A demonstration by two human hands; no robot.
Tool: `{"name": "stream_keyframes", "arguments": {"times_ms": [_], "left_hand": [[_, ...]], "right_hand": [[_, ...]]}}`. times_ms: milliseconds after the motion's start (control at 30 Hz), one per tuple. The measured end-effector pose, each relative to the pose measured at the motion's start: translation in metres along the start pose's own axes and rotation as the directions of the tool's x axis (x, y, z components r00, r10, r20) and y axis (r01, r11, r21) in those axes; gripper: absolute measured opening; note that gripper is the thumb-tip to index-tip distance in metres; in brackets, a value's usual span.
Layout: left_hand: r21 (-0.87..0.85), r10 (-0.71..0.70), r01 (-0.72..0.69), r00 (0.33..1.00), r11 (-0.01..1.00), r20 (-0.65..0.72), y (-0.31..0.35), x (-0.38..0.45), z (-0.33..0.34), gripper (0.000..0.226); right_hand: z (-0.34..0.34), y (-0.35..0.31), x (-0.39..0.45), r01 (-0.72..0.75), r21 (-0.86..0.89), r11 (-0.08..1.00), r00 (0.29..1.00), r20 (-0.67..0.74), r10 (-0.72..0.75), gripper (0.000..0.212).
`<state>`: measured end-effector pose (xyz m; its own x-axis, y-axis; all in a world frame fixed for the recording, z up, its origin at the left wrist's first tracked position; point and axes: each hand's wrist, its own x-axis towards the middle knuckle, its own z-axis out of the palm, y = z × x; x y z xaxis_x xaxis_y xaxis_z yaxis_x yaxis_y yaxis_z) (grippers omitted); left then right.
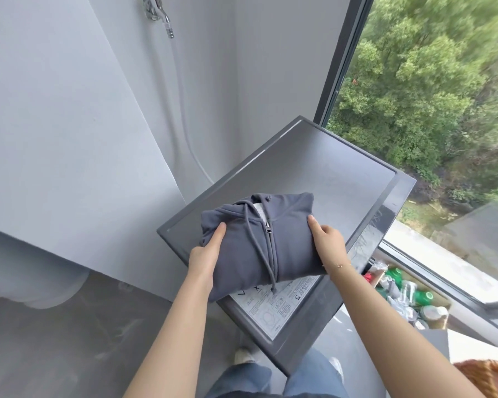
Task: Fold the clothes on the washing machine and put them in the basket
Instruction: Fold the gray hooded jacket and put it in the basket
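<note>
A grey-blue zip hoodie [242, 242], folded into a compact bundle with its drawstrings and zipper facing up, lies on the front part of the dark grey washing machine top [322, 168]. My left hand [206, 252] grips the bundle's left side, thumb on top and fingers under the edge. My right hand [328, 239] holds the right side the same way. A woven orange-brown basket [489, 374] shows only as a rim at the bottom right corner.
A white instruction sticker [279, 308] covers the machine's front edge. A cardboard box of bottles [406, 294] stands on the floor right of the machine, by the large window [429, 110]. A tap [158, 12] and hose hang on the grey wall behind.
</note>
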<state>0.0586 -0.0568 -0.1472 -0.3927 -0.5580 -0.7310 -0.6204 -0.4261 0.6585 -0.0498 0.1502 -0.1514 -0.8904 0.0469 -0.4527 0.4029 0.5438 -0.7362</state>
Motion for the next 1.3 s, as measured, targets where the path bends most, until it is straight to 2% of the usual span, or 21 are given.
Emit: {"name": "stream_keyframes", "arguments": {"times_ms": [100,200,233,333,400,433,533,600,667,767,867,933,1033,1133,1167,1300], "left_hand": [[0.007,-0.021,0.021,0.999,1.000,0.042,0.003,-0.008,0.004,0.093],[-0.010,-0.003,0.004,0.995,1.000,0.097,-0.002,-0.014,0.011,0.100],[-0.034,0.026,-0.023,0.994,0.999,0.111,-0.002,-0.020,0.015,0.099],[-0.026,0.039,-0.035,0.987,0.999,0.153,-0.003,-0.038,0.039,0.097],[0.009,0.063,-0.065,0.983,0.998,0.170,-0.002,-0.054,0.053,0.087],[0.054,0.075,-0.086,0.979,0.995,0.189,-0.008,-0.072,0.087,0.085],[0.081,0.121,-0.140,0.971,0.987,0.204,-0.009,-0.095,0.117,0.067],[0.103,0.164,-0.193,0.957,0.976,0.238,-0.019,-0.119,0.157,0.051],[0.135,0.149,-0.196,0.943,0.971,0.298,-0.036,-0.148,0.202,0.048],[0.181,0.137,-0.222,0.910,0.958,0.392,-0.074,-0.182,0.272,0.053],[0.257,0.089,-0.243,0.865,0.936,0.494,-0.111,-0.219,0.342,0.046],[0.314,0.056,-0.273,0.829,0.909,0.557,-0.134,-0.242,0.381,0.039],[0.383,0.006,-0.335,0.759,0.861,0.652,-0.167,-0.257,0.432,0.043],[0.457,-0.061,-0.408,0.690,0.790,0.721,-0.200,-0.280,0.484,0.034],[0.489,-0.097,-0.454,0.652,0.745,0.752,-0.219,-0.291,0.509,0.034],[0.548,-0.211,-0.558,0.554,0.623,0.805,-0.259,-0.307,0.555,0.054]], "right_hand": [[-0.010,0.003,0.001,-0.154,0.161,0.975,0.979,0.161,0.129,0.078],[-0.023,0.011,0.001,-0.270,0.216,0.938,0.924,0.334,0.188,0.097],[-0.028,0.015,0.001,-0.292,0.238,0.926,0.912,0.361,0.195,0.103],[-0.057,0.030,-0.003,-0.335,0.331,0.882,0.903,0.380,0.201,0.097],[-0.077,0.042,-0.005,-0.368,0.396,0.841,0.901,0.374,0.219,0.094],[-0.115,0.063,-0.007,-0.367,0.461,0.808,0.914,0.342,0.220,0.087],[-0.147,0.078,-0.016,-0.358,0.550,0.755,0.927,0.305,0.217,0.066],[-0.185,0.101,-0.022,-0.342,0.618,0.708,0.940,0.241,0.243,0.072],[-0.227,0.137,-0.024,-0.330,0.672,0.663,0.940,0.166,0.298,0.082],[-0.293,0.194,-0.037,-0.302,0.733,0.609,0.931,0.088,0.355,0.066],[-0.351,0.253,-0.052,-0.265,0.799,0.540,0.908,0.019,0.419,0.071],[-0.384,0.287,-0.066,-0.242,0.833,0.498,0.875,-0.034,0.482,0.069],[-0.417,0.328,-0.085,-0.183,0.876,0.446,0.821,-0.113,0.559,0.065],[-0.439,0.370,-0.103,-0.106,0.914,0.392,0.752,-0.184,0.633,0.050],[-0.449,0.391,-0.114,-0.062,0.933,0.353,0.702,-0.211,0.681,0.046],[-0.454,0.436,-0.131,0.028,0.970,0.243,0.581,-0.214,0.785,0.053]]}}
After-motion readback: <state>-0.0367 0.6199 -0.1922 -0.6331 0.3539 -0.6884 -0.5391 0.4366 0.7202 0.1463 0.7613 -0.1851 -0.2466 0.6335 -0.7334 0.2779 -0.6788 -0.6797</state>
